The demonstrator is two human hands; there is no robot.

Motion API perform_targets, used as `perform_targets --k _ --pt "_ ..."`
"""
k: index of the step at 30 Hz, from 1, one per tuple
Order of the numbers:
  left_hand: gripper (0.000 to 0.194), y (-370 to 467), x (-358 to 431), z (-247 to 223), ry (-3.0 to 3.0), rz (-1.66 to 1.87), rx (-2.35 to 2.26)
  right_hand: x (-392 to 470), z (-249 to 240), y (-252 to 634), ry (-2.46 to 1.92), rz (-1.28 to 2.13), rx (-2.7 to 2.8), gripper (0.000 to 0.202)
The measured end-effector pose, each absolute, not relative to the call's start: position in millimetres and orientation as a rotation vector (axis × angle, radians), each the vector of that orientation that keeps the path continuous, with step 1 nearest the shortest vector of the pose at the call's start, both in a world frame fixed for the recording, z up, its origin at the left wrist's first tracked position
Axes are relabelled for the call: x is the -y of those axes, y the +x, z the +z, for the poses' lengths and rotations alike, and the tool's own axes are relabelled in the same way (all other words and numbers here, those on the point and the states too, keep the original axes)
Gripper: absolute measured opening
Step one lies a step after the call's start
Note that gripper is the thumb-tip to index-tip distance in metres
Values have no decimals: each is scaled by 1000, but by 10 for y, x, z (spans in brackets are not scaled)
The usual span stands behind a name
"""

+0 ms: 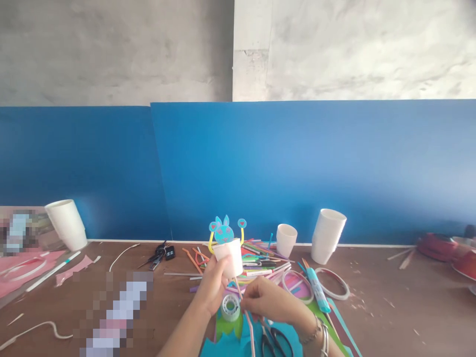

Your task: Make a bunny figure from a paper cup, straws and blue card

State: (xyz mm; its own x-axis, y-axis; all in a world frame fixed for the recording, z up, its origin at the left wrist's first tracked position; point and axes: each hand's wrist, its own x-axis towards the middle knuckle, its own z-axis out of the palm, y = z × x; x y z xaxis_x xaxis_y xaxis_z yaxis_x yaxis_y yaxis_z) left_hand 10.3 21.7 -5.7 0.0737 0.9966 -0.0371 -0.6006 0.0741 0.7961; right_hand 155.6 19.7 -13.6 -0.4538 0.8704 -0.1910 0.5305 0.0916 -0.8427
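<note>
My left hand [213,282] is closed around a white paper cup [229,258], held tilted above the table. A blue paper bunny face [224,233] rises from the cup's top, with yellow arms ending in round blue paws on both sides. Out of the cup's bottom runs a pink straw [249,322]. Below the cup, the fingers of my right hand [266,300] pinch this straw. A roll of clear tape [230,307] lies beneath my hands. Black-handled scissors [275,339] rest on blue paper [223,347], partly hidden by my right hand and wrist.
Coloured straws and pens [260,258] are heaped behind my hands. A single cup [286,240] and a cup stack [327,235] stand right of them, another stack [67,225] at left. A blue glue tube [318,290], white rings and keys [161,255] lie around. A blue partition [297,163] closes the back.
</note>
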Motion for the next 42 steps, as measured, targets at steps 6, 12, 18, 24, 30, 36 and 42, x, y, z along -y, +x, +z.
perform_targets --k 6,12,18,24,30,36,42 --pt "47 26 -245 -62 729 1280 -703 -158 -85 1552 -1371 1283 2012 20" --pt "51 -117 -302 -43 755 1335 -675 -131 -4 1799 -1604 846 2251 22" --pt "56 -215 -341 -69 787 1281 -692 141 -215 1872 -2046 602 2531 46" --pt "59 -230 -321 -118 774 1157 -577 338 -452 1894 -2042 417 2449 45" --pt "58 -200 -348 -238 679 1089 -548 238 -391 2002 -2017 491 2362 44" --pt "64 -194 -334 -288 836 977 -426 89 -467 2148 -1977 758 2146 50" --pt "74 -119 -283 -409 1012 791 -185 -30 -226 2061 -1864 553 1969 22"
